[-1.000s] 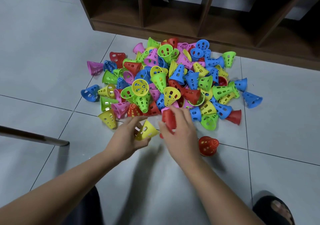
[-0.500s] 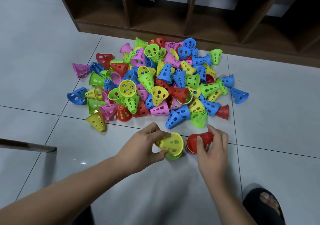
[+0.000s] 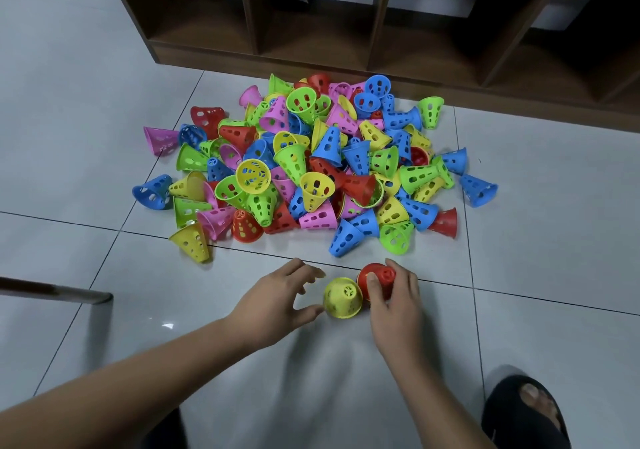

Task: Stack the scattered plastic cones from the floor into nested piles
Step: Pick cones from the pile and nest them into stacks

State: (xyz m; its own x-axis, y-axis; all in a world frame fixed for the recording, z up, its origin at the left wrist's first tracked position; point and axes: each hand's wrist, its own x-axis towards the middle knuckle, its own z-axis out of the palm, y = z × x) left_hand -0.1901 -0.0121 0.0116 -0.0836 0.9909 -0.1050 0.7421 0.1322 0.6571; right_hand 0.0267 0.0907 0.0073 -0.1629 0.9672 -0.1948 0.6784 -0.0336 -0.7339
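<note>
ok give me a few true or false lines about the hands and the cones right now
1. The right hand grips a red cone. True.
2. The left hand is curled round a blue cone. False: its fingers are spread, beside a yellow cone.
3. The yellow cone stands narrow end up on the floor. True.
4. The pile of cones sits inside the wooden shelf. False: it lies on the floor in front of the shelf.
</note>
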